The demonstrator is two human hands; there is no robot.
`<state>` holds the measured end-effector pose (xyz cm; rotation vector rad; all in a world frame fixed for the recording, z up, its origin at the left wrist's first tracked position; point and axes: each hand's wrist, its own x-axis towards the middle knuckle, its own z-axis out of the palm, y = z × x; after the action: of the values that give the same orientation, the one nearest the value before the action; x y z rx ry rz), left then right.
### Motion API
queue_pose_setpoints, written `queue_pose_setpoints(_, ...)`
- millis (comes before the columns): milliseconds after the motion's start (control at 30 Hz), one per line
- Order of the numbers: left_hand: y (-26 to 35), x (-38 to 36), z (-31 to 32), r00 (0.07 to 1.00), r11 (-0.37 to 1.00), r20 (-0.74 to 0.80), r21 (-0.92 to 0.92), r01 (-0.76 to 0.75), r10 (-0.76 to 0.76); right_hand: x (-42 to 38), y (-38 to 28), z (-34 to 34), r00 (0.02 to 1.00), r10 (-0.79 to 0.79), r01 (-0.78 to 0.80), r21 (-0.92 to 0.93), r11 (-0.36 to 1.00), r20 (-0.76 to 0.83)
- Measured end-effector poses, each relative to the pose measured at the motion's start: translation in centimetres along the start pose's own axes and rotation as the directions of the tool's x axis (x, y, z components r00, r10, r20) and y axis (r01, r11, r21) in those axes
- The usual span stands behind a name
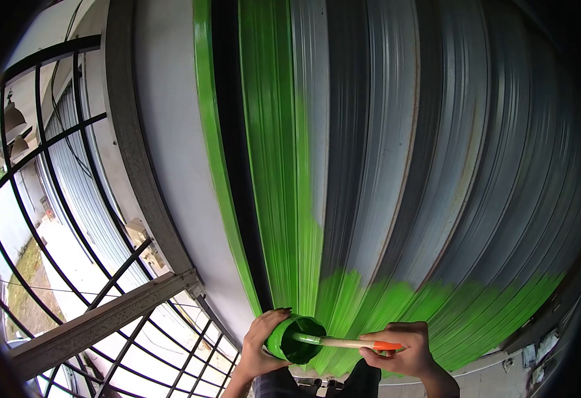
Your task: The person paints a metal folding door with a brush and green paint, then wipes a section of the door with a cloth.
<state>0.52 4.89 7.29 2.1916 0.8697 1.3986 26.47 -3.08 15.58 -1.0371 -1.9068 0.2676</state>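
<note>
My left hand (258, 345) is wrapped round a green paint container (277, 339), tilted so that its dark green inside shows. In my right hand (406, 351) is a paintbrush (347, 343) with a pale handle and an orange end. The brush's green-coated head lies inside the container's mouth. Beyond both hands stands a corrugated metal panel (387, 132), grey over most of its surface. Green paint (270, 146) covers its left strip and its lower edge, with a ragged border against the grey.
At the left are a black metal grille (46, 144) and a grey frame beam (105, 318). A pale wall strip (171, 99) runs between the frame and the panel. My dark-clothed legs (363, 379) show at the bottom, above a tiled floor (483, 378). Several items lie at the lower right.
</note>
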Motion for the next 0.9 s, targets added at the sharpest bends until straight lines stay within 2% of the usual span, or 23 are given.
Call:
queue_pose_setpoints(67,0.0,0.1,0.1,0.999,0.999,0.004,0.039,-0.034,0.034,0.4,0.0,0.1,0.999,-0.039,0.039,0.012,0.999,0.01)
queue_pose_setpoints(167,-0.5,0.1,0.5,0.996,0.993,0.002,0.076,-0.089,0.089,0.6,0.7,0.4,0.998,0.015,-0.022,0.115,0.993,0.057)
queue_pose_setpoints(200,-0.6,0.1,0.6,0.995,0.992,0.003,0.084,-0.095,0.095,0.6,0.5,0.5,0.986,0.132,-0.155,0.247,0.957,0.106)
queue_pose_setpoints(267,-1.0,-0.1,0.8,0.994,0.988,0.011,0.109,-0.109,0.109,0.8,-0.2,0.5,0.914,0.324,-0.404,0.472,0.784,0.245)
queue_pose_setpoints(300,-1.2,-0.1,0.8,0.993,0.985,0.016,0.127,-0.121,0.12,0.8,-0.2,0.5,0.912,0.296,-0.4,0.448,0.8,0.286)
queue_pose_setpoints(367,-1.4,0.0,0.9,0.992,0.981,0.021,0.145,-0.13,0.128,0.8,0.2,0.9,0.928,0.27,-0.365,0.483,0.796,0.257)
queue_pose_setpoints(500,-1.4,0.7,1.0,0.989,0.975,0.014,0.165,-0.147,0.147,0.9,1.4,1.5,0.967,0.213,-0.254,0.431,0.866,0.142)
queue_pose_setpoints(600,-1.1,1.1,1.1,0.986,0.967,0.016,0.192,-0.167,0.168,2.1,1.1,1.1,0.999,0.018,-0.027,0.211,0.977,0.041)
queue_pose_setpoints(800,-0.9,1.4,1.1,0.98,0.966,-0.02,0.174,-0.191,0.197,3.0,0.3,1.5,0.995,-0.048,0.059,0.133,0.989,-0.085)
queue_pose_setpoints(900,-0.8,1.5,1.0,0.971,0.95,-0.026,0.214,-0.227,0.238,2.8,0.4,1.3,0.992,-0.086,0.099,0.15,0.984,-0.09)
